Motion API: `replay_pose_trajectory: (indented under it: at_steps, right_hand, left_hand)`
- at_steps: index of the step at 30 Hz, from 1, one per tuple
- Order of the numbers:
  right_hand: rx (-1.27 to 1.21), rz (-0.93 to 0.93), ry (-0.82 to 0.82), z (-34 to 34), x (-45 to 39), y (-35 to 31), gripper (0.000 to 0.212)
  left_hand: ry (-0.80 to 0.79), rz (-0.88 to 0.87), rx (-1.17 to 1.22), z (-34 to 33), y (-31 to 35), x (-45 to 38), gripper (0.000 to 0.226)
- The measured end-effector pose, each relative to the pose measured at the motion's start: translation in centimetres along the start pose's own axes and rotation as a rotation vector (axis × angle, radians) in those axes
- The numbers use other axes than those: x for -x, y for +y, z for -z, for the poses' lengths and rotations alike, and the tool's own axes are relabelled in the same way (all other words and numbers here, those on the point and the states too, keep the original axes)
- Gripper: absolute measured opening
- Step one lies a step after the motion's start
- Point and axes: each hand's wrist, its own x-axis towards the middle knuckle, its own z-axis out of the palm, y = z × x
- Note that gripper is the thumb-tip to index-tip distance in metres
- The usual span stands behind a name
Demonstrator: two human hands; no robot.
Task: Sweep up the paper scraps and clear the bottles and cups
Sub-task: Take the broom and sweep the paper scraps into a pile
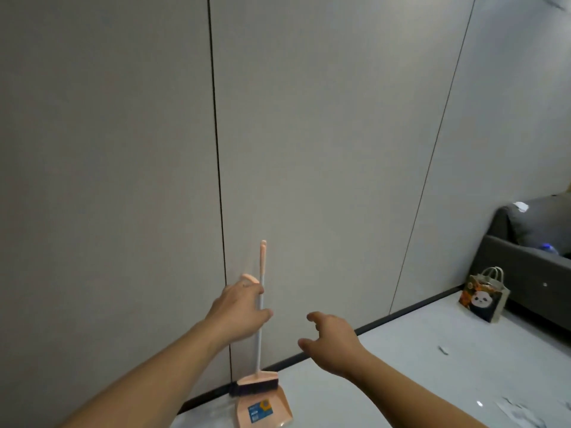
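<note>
A peach broom (261,329) stands upright against the grey wall, its dark bristles resting in a peach dustpan (262,407) on the floor. My left hand (241,307) is at the two handles, fingers curled around the broom's white pole and the dustpan's peach grip. My right hand (332,339) hovers to the right of the broom, fingers spread, holding nothing. Paper scraps (443,350) lie on the pale floor at the right, with more paper scraps (522,412) near the bottom right corner.
A panda-print gift bag (483,299) stands on the floor beside a dark grey sofa (531,267) at the right. A bluish bottle-like thing (548,249) lies on the sofa seat. A dark baseboard (401,313) runs along the wall.
</note>
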Motion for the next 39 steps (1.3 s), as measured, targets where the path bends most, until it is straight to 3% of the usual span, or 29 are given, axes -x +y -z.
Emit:
replay_pose_trajectory:
  at_steps: [3,15,17,19,22,33,36,39]
  right_hand:
    - [-0.037,-0.016,-0.08,-0.6,-5.4,-0.2,0.066]
    - [-0.302,-0.139,-0.305,-6.6,-29.6,0.4,0.055]
    - [-0.395,-0.198,-0.326,-7.5,-33.5,1.1,0.04]
    - [-0.477,-0.251,-0.337,-8.3,-37.1,1.9,0.011]
    - [-0.582,-0.365,-0.378,-9.7,-42.4,3.3,0.023]
    - [-1.214,-0.931,-0.481,-16.2,-52.8,2.9,0.021]
    - [-1.428,-1.108,-0.432,-18.6,-54.6,2.1,0.021]
    - [-1.466,-1.215,-0.381,-20.8,-55.5,1.4,0.014]
  left_hand:
    - [-0.003,0.021,0.017,-0.8,-2.4,-4.3,0.049]
    - [-0.078,0.173,-0.058,-8.3,-12.0,-23.2,0.064]
    - [-0.121,0.193,-0.061,-9.9,-12.9,-26.6,0.063]
    - [-0.175,0.186,-0.092,-11.6,-13.8,-29.8,0.061]
    - [-0.227,0.172,-0.097,-13.8,-14.9,-34.0,0.055]
    - [-0.464,0.047,-0.213,-20.3,-20.9,-43.7,0.056]
    - [-0.571,-0.033,-0.228,-21.6,-22.2,-45.5,0.043]
    - [-0.693,-0.149,-0.214,-23.2,-23.6,-46.9,0.025]
